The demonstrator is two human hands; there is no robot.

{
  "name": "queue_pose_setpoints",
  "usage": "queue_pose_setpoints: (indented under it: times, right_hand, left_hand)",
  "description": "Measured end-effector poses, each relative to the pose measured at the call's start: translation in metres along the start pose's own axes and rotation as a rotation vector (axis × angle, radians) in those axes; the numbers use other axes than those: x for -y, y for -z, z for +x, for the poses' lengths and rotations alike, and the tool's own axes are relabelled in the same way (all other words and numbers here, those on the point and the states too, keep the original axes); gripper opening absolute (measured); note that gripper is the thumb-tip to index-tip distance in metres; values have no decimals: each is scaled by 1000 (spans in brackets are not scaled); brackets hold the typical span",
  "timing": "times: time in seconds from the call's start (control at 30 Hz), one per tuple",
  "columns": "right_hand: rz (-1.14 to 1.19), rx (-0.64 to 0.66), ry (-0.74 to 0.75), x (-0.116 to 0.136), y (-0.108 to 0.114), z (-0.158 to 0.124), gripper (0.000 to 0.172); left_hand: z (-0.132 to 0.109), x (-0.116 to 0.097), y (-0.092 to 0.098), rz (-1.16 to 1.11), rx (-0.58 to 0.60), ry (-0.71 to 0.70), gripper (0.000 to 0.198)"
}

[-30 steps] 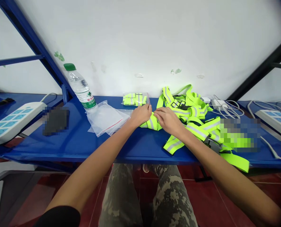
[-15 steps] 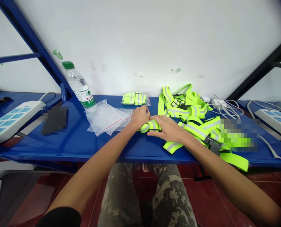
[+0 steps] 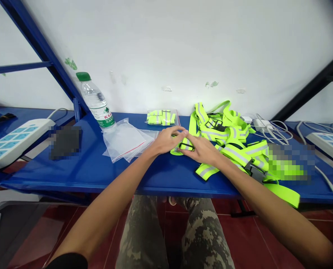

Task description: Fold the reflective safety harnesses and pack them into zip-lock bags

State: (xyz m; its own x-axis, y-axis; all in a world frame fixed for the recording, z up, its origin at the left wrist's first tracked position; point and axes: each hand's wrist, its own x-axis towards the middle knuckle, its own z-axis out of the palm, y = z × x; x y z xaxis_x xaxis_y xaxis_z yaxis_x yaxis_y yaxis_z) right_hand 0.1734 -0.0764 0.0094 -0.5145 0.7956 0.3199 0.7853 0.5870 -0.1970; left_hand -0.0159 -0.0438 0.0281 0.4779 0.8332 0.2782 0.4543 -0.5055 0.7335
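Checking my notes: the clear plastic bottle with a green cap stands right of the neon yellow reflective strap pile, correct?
No: the clear plastic bottle with a green cap stands left of the neon yellow reflective strap pile, as the head view shows.

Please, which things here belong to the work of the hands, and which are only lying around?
Belong to the work:
- left hand
- right hand
- folded reflective strap
- heap of reflective straps
- clear zip bags
- bagged strap bundle

Lying around:
- water bottle
- power strip
- white charger
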Motion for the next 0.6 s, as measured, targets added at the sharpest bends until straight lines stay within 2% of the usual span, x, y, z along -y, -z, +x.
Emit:
queue_pose_setpoints:
  times: [0.03, 0.1, 0.17, 0.2, 0.27, 0.4, 0.5, 0.6]
  right_hand:
    - [64, 1, -22, -2, 3, 2, 38]
    - [191, 25, -39, -6, 9, 6, 29]
    - [283, 65, -21, -9, 15, 10, 29]
    - [314, 86, -10, -10, 17, 12, 31]
    - [355, 120, 5, -12, 20, 15, 36]
    - [386, 139, 11, -14, 19, 16, 39]
    - [378, 119, -25, -16, 14, 15, 39]
    - [368, 66, -47, -15, 10, 12, 51]
  left_hand:
    - [-3, -1, 2, -3, 22, -31, 49]
    - [-7, -2, 8, 5, 108, -81, 74]
    - [-10, 0, 14, -7, 216, -121, 101]
    - [-10, 1, 16, -10, 254, -135, 108]
    - [-11, 4, 18, 7, 286, -153, 110]
    - [-7, 7, 16, 76, 267, -133, 95]
    - [-4, 6, 14, 130, 239, -120, 87]
    - [-2, 5, 17, 152, 221, -126, 90]
